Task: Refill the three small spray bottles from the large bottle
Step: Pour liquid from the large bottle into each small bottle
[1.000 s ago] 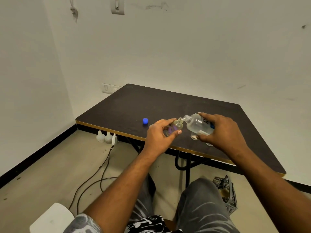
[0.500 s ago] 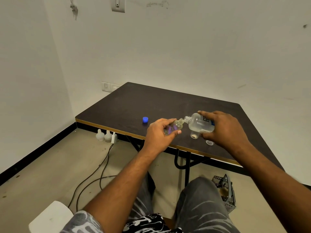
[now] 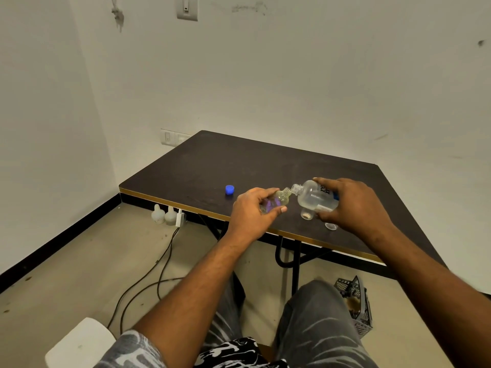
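Label (image 3: 322,189) half-hidden under right hand (image 3: 353,205) (large bottle (image 3: 310,199)); small bottle (image 3: 280,199) mostly covered

large bottle (image 3: 313,200), dark label letters, roughly "re", rest covered

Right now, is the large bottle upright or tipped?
Tipped: the right hand holds the large bottle sideways, its uncapped neck at the mouth of the small bottle.

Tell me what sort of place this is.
Probably a bare spare room used as a makeshift workspace: plain, scuffed white walls, one dark table with a gold edge, and loose cables trailing across the hard floor.
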